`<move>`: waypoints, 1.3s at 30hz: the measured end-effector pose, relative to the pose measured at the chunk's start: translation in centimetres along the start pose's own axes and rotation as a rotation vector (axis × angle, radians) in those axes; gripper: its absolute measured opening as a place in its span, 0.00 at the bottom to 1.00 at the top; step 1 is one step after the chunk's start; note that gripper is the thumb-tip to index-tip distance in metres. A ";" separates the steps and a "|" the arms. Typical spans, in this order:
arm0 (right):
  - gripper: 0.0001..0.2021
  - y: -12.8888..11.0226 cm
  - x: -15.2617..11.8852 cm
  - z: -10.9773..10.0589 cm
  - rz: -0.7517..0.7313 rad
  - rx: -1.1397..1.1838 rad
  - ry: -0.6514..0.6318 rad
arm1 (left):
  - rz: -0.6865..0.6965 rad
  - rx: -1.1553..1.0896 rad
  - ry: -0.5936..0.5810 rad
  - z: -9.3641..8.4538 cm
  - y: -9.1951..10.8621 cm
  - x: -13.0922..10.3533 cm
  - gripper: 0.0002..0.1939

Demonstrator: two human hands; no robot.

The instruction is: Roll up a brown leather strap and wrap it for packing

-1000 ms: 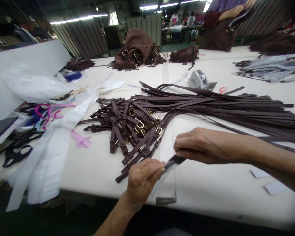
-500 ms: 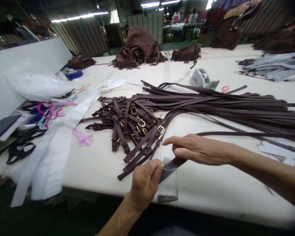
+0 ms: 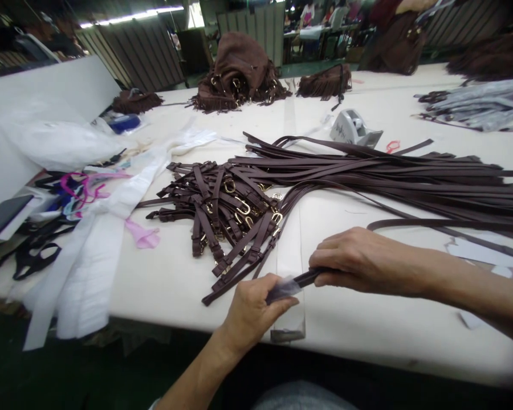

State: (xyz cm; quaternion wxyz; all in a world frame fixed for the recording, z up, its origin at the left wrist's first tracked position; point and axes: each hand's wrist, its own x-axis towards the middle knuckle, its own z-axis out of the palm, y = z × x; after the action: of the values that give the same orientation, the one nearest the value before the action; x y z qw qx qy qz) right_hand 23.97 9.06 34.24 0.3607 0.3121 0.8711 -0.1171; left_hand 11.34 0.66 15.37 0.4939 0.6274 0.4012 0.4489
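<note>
A dark brown strap [image 3: 306, 278] runs between my hands above the table's front part. My left hand [image 3: 250, 313] grips its near end, where a thin translucent wrapping [image 3: 282, 289] covers the strap. My right hand [image 3: 359, 262] is closed around the strap just to the right, fingers curled over it. Behind that hand, more brown strap [image 3: 410, 224] loops away to the right. Just beyond my hands lies a pile of brown straps [image 3: 222, 210] with gold-coloured buckles and clips. Their long plain lengths [image 3: 410, 176] spread to the right.
A grey tape dispenser [image 3: 353, 130] stands behind the straps. White wrapping sheets [image 3: 106, 233], pink scraps [image 3: 143, 234] and a dark phone-like slab [image 3: 6, 218] lie left. Brown fringed bags [image 3: 239, 74] sit at the back. Plastic-wrapped items [image 3: 479, 105] lie far right; people work behind.
My right hand has lowered and closed around the strap, its index finger no longer stretched out. The strap between my hands looks narrower, and its wrapping shows more plainly. The view has shifted slightly.
</note>
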 end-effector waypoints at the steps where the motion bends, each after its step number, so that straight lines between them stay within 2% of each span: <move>1: 0.09 -0.2 0.1 -0.1 0.004 -0.028 -0.008 | 0.006 -0.001 0.008 0.1 0.0 0.0 0.09; 7: 0.09 -1.3 0.8 0.2 -0.041 -0.065 -0.049 | 0.088 -0.029 0.081 1.5 0.3 0.3 0.11; 11: 0.08 -0.9 0.7 0.2 -0.070 -0.027 -0.068 | 0.120 -0.017 0.087 1.8 0.5 0.3 0.10; 16: 0.05 -0.2 -0.2 -0.3 -0.120 0.051 -0.068 | 0.040 -0.017 0.049 1.8 0.4 0.3 0.13; 20: 0.05 -1.5 0.4 0.4 -0.178 -0.098 -0.052 | -0.072 -0.135 -0.035 2.3 0.7 0.8 0.13; 24: 0.05 -2.3 1.0 1.1 -0.253 -0.160 -0.012 | -0.113 -0.291 -0.100 2.5 0.9 1.2 0.13; 27: 0.04 -0.7 0.5 0.4 -0.183 -0.114 0.036 | -0.110 -0.289 -0.121 1.8 1.0 1.1 0.13; 31: 0.13 1.7 -0.4 -1.0 -0.046 0.017 -0.027 | -0.115 -0.164 -0.115 0.9 0.9 1.1 0.11; 36: 0.12 0.8 1.0 -0.5 -0.107 0.082 -0.059 | -0.097 -0.200 -0.218 1.0 0.7 1.2 0.13; 39: 0.11 0.4 1.6 -0.3 -0.088 0.076 -0.044 | -0.151 -0.222 -0.203 1.0 0.5 1.0 0.13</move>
State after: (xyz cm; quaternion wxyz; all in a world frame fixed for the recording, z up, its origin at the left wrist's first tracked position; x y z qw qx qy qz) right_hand 23.15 10.26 33.33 0.3620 0.2842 0.8708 -0.1728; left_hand 12.64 1.24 15.88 0.6305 0.5791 0.3430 0.3866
